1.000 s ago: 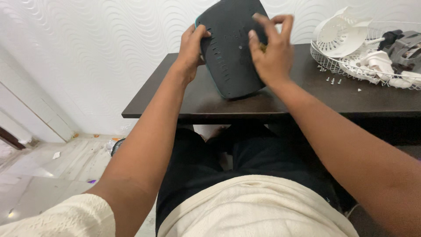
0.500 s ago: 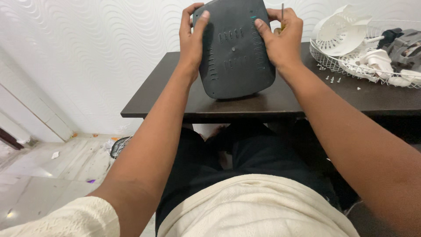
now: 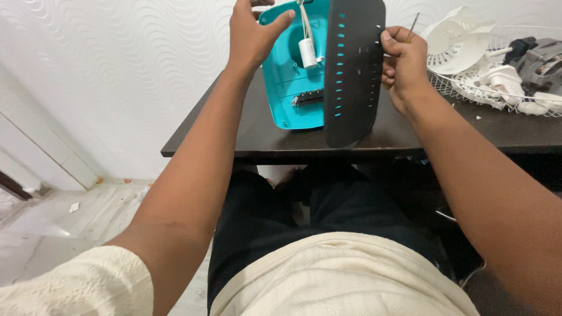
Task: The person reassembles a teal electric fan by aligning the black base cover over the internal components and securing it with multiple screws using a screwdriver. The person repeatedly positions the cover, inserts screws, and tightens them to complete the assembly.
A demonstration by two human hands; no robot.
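Observation:
My left hand [image 3: 252,35] grips the top left edge of a teal plastic housing [image 3: 287,93] that stands upright on the dark table [image 3: 410,131]. Inside the housing I see a white cylindrical capacitor [image 3: 307,51] with white wires. My right hand [image 3: 404,61] holds the right edge of a dark grey slotted cover plate [image 3: 354,70], swung away from the housing and seen almost edge on. The same hand also pinches a thin screwdriver [image 3: 413,26] whose shaft sticks up.
A white wire fan guard [image 3: 468,88] lies at the table's right with white plastic fan parts [image 3: 459,41] and a grey motor [image 3: 541,64] in it. Small screws [image 3: 445,107] lie beside it. A patterned white wall stands behind; a tiled floor with scattered bits [image 3: 76,206] lies at left.
The dark cover, held closed against the housing by both hands before, has come off and swung to the right in my right hand, exposing the teal inside with its capacitor.

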